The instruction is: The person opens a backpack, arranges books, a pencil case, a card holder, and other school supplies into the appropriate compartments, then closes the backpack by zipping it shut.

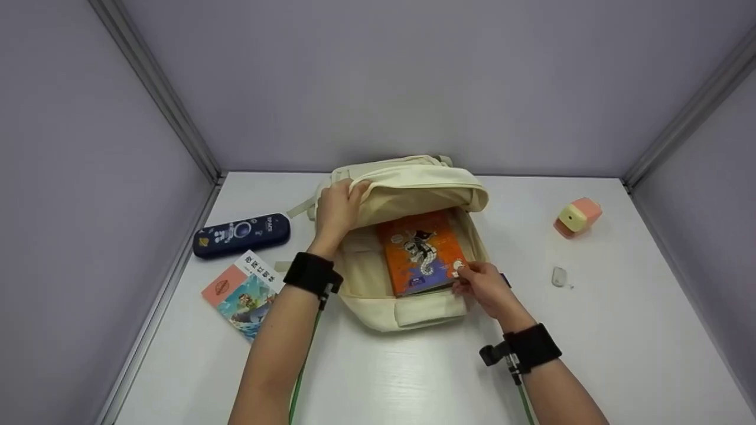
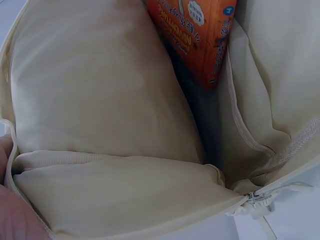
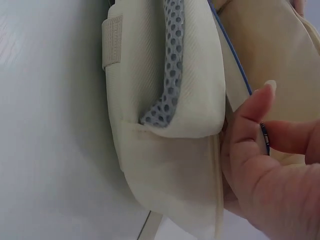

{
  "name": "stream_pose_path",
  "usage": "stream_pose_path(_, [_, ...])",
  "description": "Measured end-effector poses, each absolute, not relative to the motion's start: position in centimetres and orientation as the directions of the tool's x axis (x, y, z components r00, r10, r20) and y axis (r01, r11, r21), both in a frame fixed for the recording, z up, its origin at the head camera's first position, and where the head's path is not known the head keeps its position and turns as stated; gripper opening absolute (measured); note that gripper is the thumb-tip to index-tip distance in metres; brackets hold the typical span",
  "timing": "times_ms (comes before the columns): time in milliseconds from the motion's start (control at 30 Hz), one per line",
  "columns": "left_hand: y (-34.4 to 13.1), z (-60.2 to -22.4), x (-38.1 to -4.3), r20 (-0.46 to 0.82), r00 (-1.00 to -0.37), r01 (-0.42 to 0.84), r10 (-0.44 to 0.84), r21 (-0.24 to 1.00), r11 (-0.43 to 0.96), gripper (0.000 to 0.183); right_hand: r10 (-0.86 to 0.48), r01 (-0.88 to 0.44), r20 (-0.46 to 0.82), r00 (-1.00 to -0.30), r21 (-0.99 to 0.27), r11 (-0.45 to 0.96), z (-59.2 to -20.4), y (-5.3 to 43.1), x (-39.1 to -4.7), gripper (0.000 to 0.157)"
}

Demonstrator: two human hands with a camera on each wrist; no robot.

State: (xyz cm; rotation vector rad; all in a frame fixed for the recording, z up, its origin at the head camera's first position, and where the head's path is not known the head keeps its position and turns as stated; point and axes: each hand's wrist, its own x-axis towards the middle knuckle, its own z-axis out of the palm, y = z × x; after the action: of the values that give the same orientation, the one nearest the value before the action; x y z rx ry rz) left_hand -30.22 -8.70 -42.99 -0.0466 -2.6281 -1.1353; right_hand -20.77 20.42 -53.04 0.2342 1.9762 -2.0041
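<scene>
A cream backpack [image 1: 369, 310] lies unzipped on the table. My left hand [image 1: 339, 212] grips the edge of its lifted front panel [image 1: 422, 177], fingers curled over the rim. Partly inside the main compartment is an orange and purple book [image 1: 420, 251] with a cartoon cover. My right hand [image 1: 485, 286] pinches the book's lower right corner between thumb and fingers. From the right wrist, only the book's thin blue edge [image 3: 265, 137] shows in that pinch. The left wrist view shows the book's orange spine end [image 2: 212, 65] deep between the beige lining walls.
Left of the backpack are a navy pencil case [image 1: 241, 235] and another book [image 1: 248, 298] with a blue and pink cover, partly behind my left forearm. At right stand a pink and yellow pencil sharpener [image 1: 577, 217] and a small clear item [image 1: 559, 277]. Grey walls border the table.
</scene>
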Motion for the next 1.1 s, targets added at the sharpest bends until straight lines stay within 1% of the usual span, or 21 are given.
stream_pose_path(233, [-8.8,-43.1,-30.2,0.277,-0.956,0.139,-0.093,0.711,0.689,0.047,-0.034,0.365,-0.364,-0.931,-0.921,-0.133,-52.9,19.2,-21.1,0.042])
stream_pose_path(433, [-8.8,-43.0,-30.1,0.287,-0.953,0.143,-0.101,0.714,0.685,0.047,0.034,0.356,-0.368,-0.929,-0.917,-0.177,-52.8,18.0,-21.4,0.044])
stream_pose_path(533, [-8.8,-43.1,-30.1,0.303,-0.948,0.16,-0.092,0.709,0.687,0.048,0.047,0.344,-0.361,-0.931,-0.914,-0.217,-52.9,17.4,-21.8,0.047])
stream_pose_path(600, [-8.8,-43.1,-30.1,0.311,-0.946,0.167,-0.088,0.704,0.69,0.048,0.039,0.335,-0.356,-0.934,-0.908,-0.25,-53.0,17.1,-22.0,0.05])
stream_pose_path(700, [-8.8,-43.2,-30.1,0.312,-0.946,0.166,-0.087,0.699,0.695,0.048,-0.006,0.331,-0.343,-0.939,-0.901,-0.281,-53.1,17.0,-22.3,0.056])
stream_pose_path(867, [-8.8,-43.2,-30.2,0.31,-0.946,0.159,-0.096,0.7,0.696,0.047,-0.067,0.315,-0.309,-0.949,-0.902,-0.295,-53.1,16.6,-22.6,0.058])
stream_pose_path(1000, [-8.8,-43.3,-30.2,0.311,-0.946,0.162,-0.096,0.705,0.691,0.047,-0.122,0.308,-0.283,-0.951,-0.885,-0.348,-53.0,16.3,-22.7,0.064])
stream_pose_path(1067, [-8.8,-43.4,-30.1,0.312,-0.945,0.162,-0.097,0.705,0.691,0.047,-0.155,0.318,-0.282,-0.947,-0.893,-0.32,-52.9,16.3,-22.6,0.065])
stream_pose_path(1100, [-8.8,-43.4,-30.1,0.313,-0.945,0.163,-0.096,0.703,0.692,0.047,-0.17,0.317,-0.279,-0.945,-0.91,-0.269,-52.7,16.4,-22.4,0.065])
